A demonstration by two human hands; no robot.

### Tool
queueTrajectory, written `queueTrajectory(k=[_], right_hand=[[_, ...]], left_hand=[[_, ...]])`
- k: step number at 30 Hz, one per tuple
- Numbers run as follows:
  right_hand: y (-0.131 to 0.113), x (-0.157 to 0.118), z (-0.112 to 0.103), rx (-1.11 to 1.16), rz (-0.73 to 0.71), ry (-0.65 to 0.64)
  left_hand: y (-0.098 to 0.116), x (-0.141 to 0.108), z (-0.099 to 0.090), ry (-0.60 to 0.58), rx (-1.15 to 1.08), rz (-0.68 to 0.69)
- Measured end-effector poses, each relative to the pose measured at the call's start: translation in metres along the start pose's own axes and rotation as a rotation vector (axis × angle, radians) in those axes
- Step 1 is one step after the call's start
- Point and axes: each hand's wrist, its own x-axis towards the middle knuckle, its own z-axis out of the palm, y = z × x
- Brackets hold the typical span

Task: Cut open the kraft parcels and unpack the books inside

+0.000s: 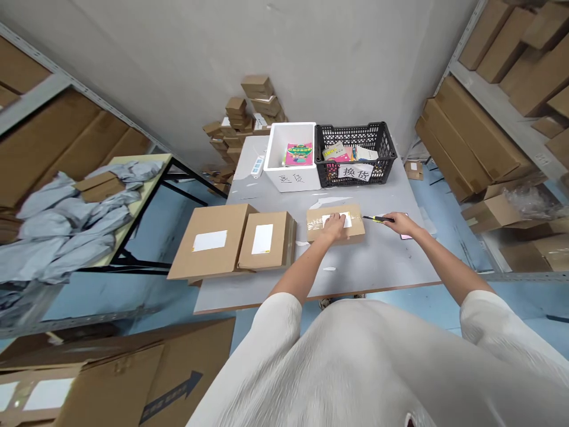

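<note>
A small taped cardboard box (315, 218) with a white label lies at the middle of the table. My left hand (334, 225) rests on top of it with its fingers spread over the label. Just right of the box, my right hand (398, 223) is closed around a yellow-and-black utility knife (377, 219), its tip pointing at the box's right end without visibly touching it. Partly hidden under my right hand is a flat, pink-edged thing (405, 236), perhaps a phone.
Two larger labelled boxes (224, 237) (267, 240) stand left on the grey table (249, 290). At the back are a white bin (291, 178) and a black crate (386, 157) holding booklets. Paper scraps lie about. Shelves of cartons (475, 142) flank the right; grey parcels (57, 225) cover a left table.
</note>
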Motion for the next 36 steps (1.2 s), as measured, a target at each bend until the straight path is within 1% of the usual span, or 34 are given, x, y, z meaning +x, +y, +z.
queueTrajectory(k=[5, 12, 16, 19, 22, 25, 27, 31, 33, 36], right_hand=[[0.0, 0.011, 0.001, 0.035, 0.009, -0.013], [-0.001, 0.023, 0.002, 0.025, 0.017, -0.019], [-0.003, 0.029, -0.002, -0.03, 0.002, -0.068], [-0.004, 0.036, -0.01, -0.104, -0.011, -0.126], [-0.005, 0.047, -0.015, -0.207, -0.02, -0.139], [-0.009, 0.061, -0.015, -0.293, -0.024, -0.142], [-0.01, 0.07, -0.012, -0.311, -0.029, -0.151], [-0.005, 0.078, -0.007, -0.241, -0.012, -0.218], [0.001, 0.078, -0.006, -0.167, -0.002, -0.266], [0.007, 0.075, -0.005, -0.094, -0.027, -0.323]], left_hand=[[0.001, 0.001, -0.004, -0.027, -0.015, 0.013], [0.006, 0.009, -0.001, -0.056, -0.006, -0.027], [0.008, 0.013, -0.001, -0.084, 0.027, -0.024], [0.008, 0.011, 0.001, -0.058, 0.013, -0.015], [0.008, 0.007, 0.004, -0.023, 0.01, -0.01], [0.007, 0.003, 0.006, 0.002, 0.011, 0.003], [0.006, 0.002, 0.008, 0.02, 0.005, 0.014], [0.004, 0.0, 0.011, 0.03, 0.002, 0.018], [0.003, 0.0, 0.013, 0.035, 0.002, 0.014], [0.002, -0.001, 0.014, 0.045, -0.004, 0.021]])
